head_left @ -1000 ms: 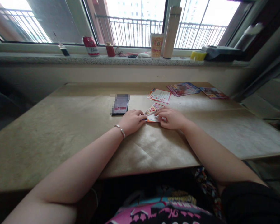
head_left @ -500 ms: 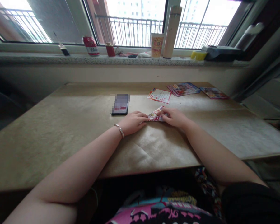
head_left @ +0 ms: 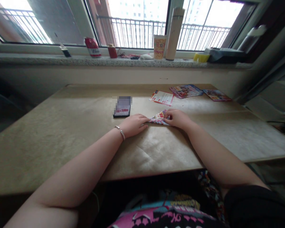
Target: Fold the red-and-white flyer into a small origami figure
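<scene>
A folded printed flyer (head_left: 158, 117) lies on the table in front of me, a narrow pointed shape with bright lettering. My left hand (head_left: 136, 123), a silver bracelet at its wrist, rests flat with fingers stretched out, the tips at the flyer's left point. My right hand (head_left: 177, 118) pinches the flyer's right part between thumb and bent fingers, covering that end. To the left of the flyer lies a phone (head_left: 123, 107) with its screen partly blurred out.
Beyond the flyer are a white-and-red printed sheet (head_left: 161, 98), a stack of colourful flyers (head_left: 186, 91) and another flyer (head_left: 217, 94). On the windowsill (head_left: 133, 62) stand a red can (head_left: 92, 47), a patterned cup (head_left: 159, 47) and a tall cylinder (head_left: 174, 34).
The flyer's upper flap now shows a different printed face, with its lower edge reaching further right. My right hand has curled its fingers more; my left hand has barely shifted.
</scene>
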`<action>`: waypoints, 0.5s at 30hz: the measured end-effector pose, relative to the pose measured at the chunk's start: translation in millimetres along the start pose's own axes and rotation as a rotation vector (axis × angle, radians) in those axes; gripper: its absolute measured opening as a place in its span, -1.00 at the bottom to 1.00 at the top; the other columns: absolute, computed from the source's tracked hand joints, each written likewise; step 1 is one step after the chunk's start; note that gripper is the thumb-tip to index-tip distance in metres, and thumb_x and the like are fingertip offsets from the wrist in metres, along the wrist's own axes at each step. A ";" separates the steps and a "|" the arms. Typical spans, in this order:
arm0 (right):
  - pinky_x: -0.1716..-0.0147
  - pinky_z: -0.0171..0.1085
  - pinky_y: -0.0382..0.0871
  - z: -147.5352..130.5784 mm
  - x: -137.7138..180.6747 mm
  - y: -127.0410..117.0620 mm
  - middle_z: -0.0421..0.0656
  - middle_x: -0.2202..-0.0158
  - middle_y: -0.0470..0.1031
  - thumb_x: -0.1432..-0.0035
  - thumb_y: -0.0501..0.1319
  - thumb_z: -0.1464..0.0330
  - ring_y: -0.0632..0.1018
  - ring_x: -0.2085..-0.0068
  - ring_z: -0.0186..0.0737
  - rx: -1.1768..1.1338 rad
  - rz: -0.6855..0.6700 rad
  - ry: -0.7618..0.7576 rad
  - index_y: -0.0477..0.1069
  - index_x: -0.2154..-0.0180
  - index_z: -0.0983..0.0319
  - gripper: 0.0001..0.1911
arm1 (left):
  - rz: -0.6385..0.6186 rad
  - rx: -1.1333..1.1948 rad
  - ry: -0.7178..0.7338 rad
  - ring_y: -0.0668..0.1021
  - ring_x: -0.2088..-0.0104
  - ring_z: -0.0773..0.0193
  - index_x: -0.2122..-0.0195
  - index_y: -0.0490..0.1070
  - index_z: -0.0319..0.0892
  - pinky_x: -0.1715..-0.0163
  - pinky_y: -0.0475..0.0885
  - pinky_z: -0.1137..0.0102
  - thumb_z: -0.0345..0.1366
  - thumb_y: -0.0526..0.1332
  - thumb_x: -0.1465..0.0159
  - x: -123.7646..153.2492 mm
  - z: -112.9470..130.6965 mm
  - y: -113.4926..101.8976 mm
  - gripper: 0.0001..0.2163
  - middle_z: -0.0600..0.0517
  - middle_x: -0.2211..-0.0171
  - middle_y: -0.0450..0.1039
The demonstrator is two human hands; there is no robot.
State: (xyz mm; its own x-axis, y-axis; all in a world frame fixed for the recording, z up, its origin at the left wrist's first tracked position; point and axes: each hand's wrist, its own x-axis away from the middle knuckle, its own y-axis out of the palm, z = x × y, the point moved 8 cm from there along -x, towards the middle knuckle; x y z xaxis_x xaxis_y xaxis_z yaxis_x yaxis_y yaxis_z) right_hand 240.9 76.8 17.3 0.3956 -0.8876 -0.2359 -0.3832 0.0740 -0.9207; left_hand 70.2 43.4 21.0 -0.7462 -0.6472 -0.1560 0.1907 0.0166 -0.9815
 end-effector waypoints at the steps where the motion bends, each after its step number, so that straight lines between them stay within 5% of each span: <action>1: 0.34 -0.32 0.25 -0.9 -0.8 0.6 -0.14 0.34 0.51 -0.08 0.21 0.26 0.46 0.33 -0.26 0.004 -0.004 -0.025 0.49 0.43 0.20 -0.84 | -0.007 -0.013 -0.029 0.51 0.05 0.18 -0.13 0.33 -0.18 0.02 0.40 0.32 -0.24 0.10 -0.32 0.1 -0.6 -1.8 -0.63 -0.08 0.05 0.49; 15: 0.25 -0.27 0.28 12.6 -4.3 -0.7 -0.12 0.30 0.55 -0.12 0.19 0.23 0.48 0.24 -0.17 0.169 -0.035 -0.018 0.49 0.38 0.17 -0.82 | -0.050 -0.070 0.096 0.43 -0.06 0.18 -0.14 0.34 -0.19 -0.11 0.30 0.32 -0.17 0.06 -0.35 0.4 13.9 3.3 -0.62 -0.03 -0.09 0.42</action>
State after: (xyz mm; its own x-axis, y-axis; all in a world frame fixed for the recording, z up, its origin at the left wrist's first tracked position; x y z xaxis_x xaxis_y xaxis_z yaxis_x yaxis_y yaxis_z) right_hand 250.0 86.3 15.1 0.4222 -0.8826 -0.2066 -0.2234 0.1196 -0.9674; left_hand 79.4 32.6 19.3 -0.8122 -0.5724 -0.1132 0.1093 0.0413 -0.9932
